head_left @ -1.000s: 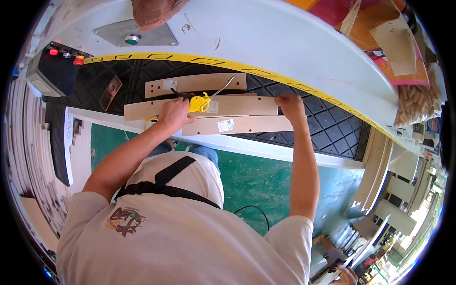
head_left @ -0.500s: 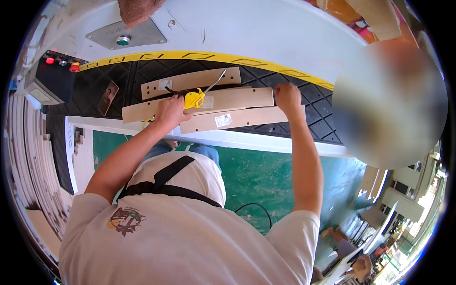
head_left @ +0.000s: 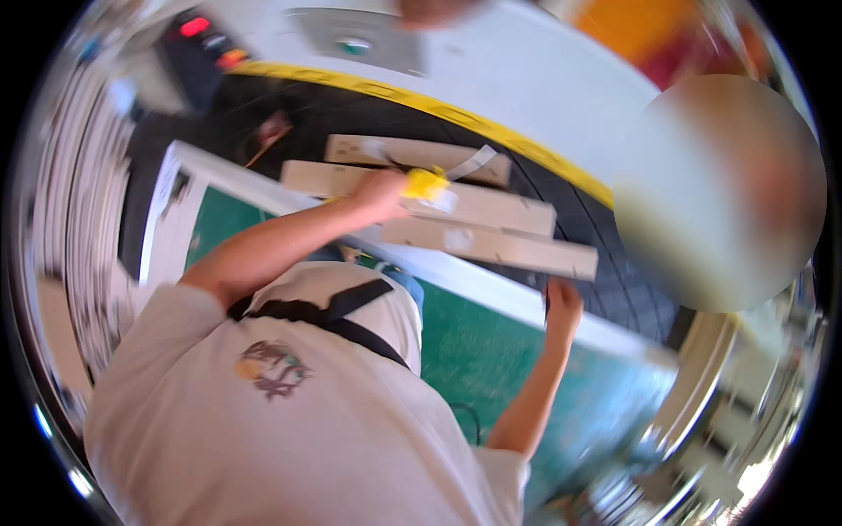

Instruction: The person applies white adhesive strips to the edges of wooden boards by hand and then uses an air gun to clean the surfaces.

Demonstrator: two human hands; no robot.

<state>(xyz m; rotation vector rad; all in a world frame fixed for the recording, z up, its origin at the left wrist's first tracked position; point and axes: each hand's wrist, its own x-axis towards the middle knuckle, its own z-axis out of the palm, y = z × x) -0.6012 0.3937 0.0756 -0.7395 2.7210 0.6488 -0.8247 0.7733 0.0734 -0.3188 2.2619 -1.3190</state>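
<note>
My left hand (head_left: 382, 195) is closed round a yellow air blow gun (head_left: 426, 185), its metal tube slanting up to the right over the boards. Three long pale wooden boards lie side by side beneath: the far board (head_left: 421, 153), the middle board (head_left: 509, 210) and the near board (head_left: 517, 249). White labels and drilled holes show on them, blurred now. My right hand (head_left: 564, 304) is off the boards, just below the near board's right end, over the front edge. Its fingers are curled together; a small dark shape shows beside them, too blurred to name.
A black ribbed work surface (head_left: 605, 272) carries the boards, with a yellow strip (head_left: 456, 114) along its far side and a white rail (head_left: 474, 272) in front. At the left are a phone (head_left: 270, 131) and a dark control box (head_left: 189, 66) with lit red buttons.
The view has swung and blurred. My right hand has left the middle board's right end and come nearer to me, past the near board. My left hand keeps the blow gun over the boards.
</note>
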